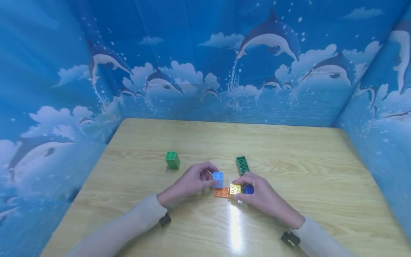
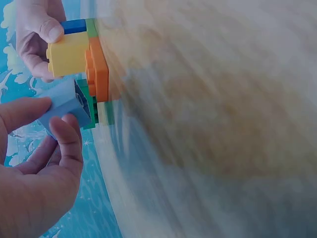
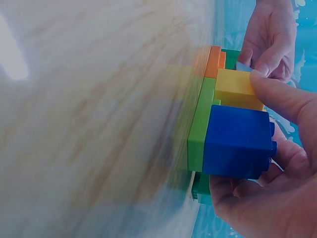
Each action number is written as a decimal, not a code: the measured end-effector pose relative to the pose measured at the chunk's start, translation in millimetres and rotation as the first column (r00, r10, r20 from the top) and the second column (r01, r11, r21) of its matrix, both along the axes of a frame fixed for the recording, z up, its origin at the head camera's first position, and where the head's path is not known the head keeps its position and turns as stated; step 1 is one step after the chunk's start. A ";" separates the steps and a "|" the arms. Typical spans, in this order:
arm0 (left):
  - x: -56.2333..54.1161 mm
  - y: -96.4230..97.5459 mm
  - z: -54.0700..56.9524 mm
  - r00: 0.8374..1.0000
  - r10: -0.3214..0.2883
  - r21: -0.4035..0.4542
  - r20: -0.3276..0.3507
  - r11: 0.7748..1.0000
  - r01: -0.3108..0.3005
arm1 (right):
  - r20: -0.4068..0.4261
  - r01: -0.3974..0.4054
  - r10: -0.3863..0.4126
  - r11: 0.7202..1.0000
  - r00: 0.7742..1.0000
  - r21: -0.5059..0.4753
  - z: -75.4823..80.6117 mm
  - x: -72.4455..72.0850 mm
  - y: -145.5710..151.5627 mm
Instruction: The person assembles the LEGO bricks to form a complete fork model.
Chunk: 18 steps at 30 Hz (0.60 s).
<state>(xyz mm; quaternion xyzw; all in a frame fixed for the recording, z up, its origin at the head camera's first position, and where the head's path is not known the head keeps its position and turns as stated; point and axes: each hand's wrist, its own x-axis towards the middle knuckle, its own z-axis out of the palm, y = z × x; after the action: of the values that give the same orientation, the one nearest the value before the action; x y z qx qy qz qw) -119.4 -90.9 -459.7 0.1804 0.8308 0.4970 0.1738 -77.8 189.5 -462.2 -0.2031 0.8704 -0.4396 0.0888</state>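
My left hand (image 1: 196, 179) pinches a light blue brick (image 1: 218, 180) between thumb and fingers. In the left wrist view this brick (image 2: 67, 104) is tilted, its hollow underside toward a flat orange brick (image 2: 97, 69) but apart from it. My right hand (image 1: 261, 193) pinches a yellow brick (image 1: 235, 189), which sits over the joint of the orange brick and a flat light green brick (image 3: 199, 129). Beside the yellow one, a dark blue brick (image 3: 237, 141) stands on the light green brick, and the right fingers reach round its far side.
A tall green brick or stack (image 1: 173, 160) stands on the wooden table (image 1: 154, 142) to the left. Just beyond the right hand lies a dark green brick (image 1: 242, 165). Dolphin-patterned curtains (image 1: 192, 89) enclose the table's back and sides.
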 end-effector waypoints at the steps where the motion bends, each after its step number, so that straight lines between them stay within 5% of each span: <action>1: 1.0 -0.4 -0.5 1.000 -0.003 0.002 0.011 1.000 0.003 | 0.002 0.000 0.000 1.000 1.000 0.000 0.4 -0.1 0.0; 18: 12.6 -4.0 -5.8 0.997 -0.079 0.045 0.016 0.996 0.078 | 0.007 -0.007 0.007 1.000 1.000 0.009 1.3 -1.2 1.5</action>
<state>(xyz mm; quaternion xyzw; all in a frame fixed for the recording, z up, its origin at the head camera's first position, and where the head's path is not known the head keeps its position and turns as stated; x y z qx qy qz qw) -106.8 -95.0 -465.5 0.2120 0.8104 0.5095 0.1966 -79.0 191.0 -460.8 -0.2040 0.8713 -0.4362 0.0943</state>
